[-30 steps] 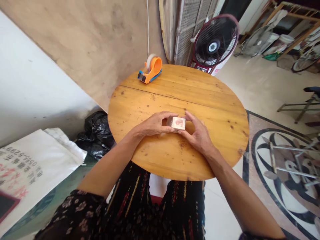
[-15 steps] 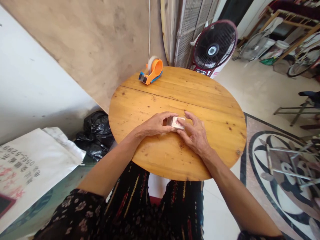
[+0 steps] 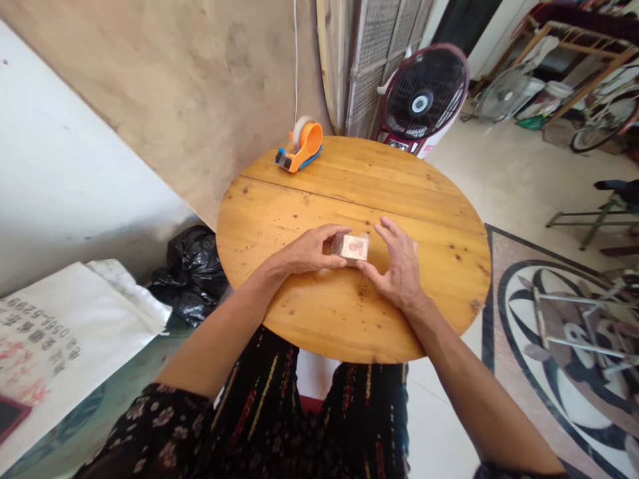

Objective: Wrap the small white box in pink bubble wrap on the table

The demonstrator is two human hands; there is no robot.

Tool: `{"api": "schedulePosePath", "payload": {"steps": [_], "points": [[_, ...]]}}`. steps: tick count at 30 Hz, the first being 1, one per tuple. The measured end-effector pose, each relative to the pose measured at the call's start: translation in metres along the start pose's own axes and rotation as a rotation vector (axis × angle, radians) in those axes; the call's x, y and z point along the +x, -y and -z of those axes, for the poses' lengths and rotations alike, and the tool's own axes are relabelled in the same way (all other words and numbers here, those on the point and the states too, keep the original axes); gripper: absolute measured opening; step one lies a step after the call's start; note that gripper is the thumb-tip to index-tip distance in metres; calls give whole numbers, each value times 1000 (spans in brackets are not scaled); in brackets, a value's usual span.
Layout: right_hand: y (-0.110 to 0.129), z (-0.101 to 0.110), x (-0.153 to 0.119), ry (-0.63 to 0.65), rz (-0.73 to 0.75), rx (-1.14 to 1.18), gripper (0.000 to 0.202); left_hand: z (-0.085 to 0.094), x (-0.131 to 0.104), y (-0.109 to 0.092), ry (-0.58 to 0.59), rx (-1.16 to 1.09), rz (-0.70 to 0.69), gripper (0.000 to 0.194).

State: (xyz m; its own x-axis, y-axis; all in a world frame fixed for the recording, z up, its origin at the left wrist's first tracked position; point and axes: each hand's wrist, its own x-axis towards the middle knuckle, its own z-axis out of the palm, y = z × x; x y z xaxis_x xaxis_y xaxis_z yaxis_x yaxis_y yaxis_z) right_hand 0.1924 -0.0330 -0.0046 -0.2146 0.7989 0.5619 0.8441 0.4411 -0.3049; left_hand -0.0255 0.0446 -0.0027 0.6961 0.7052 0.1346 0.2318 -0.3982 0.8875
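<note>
A small pale box (image 3: 355,248) with a reddish print on top rests on the round wooden table (image 3: 299,299), near its middle. My left hand (image 3: 313,250) grips the box's left side between thumb and fingers. On the right of the box, my right hand (image 3: 397,266) has its fingers spread and raised, while its thumb tip is at the box's lower right corner. Toward the table's back left edge stands an orange and blue tape dispenser (image 3: 305,146) with a roll of clear tape.
Behind the table stands a dark red fan (image 3: 424,96). Black plastic bags (image 3: 190,269) and a white printed sack (image 3: 74,326) lie to the left. Metal folding frames (image 3: 584,326) are on the floor at the right.
My right hand's fingers have lifted off the box's top and spread outward, uncovering the reddish print. My left hand keeps its hold. The view has shifted slightly.
</note>
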Motion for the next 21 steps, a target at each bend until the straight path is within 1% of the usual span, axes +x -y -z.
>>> {"api": "schedulePosePath", "payload": {"steps": [2, 4, 7, 9, 10, 12, 14, 16, 19, 21], "points": [[0, -1, 0, 59, 22, -18, 61, 0, 0, 0, -1, 21, -2, 66], [3, -1, 0, 93, 71, -27, 49, 0, 0, -1, -4, 46, -9, 62], [8, 3, -1, 59, 121, -6, 30, -1, 0, -2, -3, 36, -16, 58], [9, 5, -1, 12, 91, 18, 26, -1, 0, -3, 4, 9, -15, 58], [9, 6, -1, -8, 61, 31, 29, -1, 0, -2, 7, 5, -11, 59], [6, 7, -1, -19, 6, 55, 45, 0, -1, -2, 11, 20, -5, 64], [2, 5, -1, 10, -28, 73, 63, 2, -2, -2, 12, 36, 0, 71], [-2, 1, -2, 57, -51, 81, 76, 5, -3, -3, 10, 36, 15, 76], [-6, -4, -4, 113, -75, 89, 84, 7, -5, -5, 4, 59, 40, 81], [-6, -7, -4, 137, -81, 96, 83, 7, -4, -5, 0, 105, 37, 78]]}}
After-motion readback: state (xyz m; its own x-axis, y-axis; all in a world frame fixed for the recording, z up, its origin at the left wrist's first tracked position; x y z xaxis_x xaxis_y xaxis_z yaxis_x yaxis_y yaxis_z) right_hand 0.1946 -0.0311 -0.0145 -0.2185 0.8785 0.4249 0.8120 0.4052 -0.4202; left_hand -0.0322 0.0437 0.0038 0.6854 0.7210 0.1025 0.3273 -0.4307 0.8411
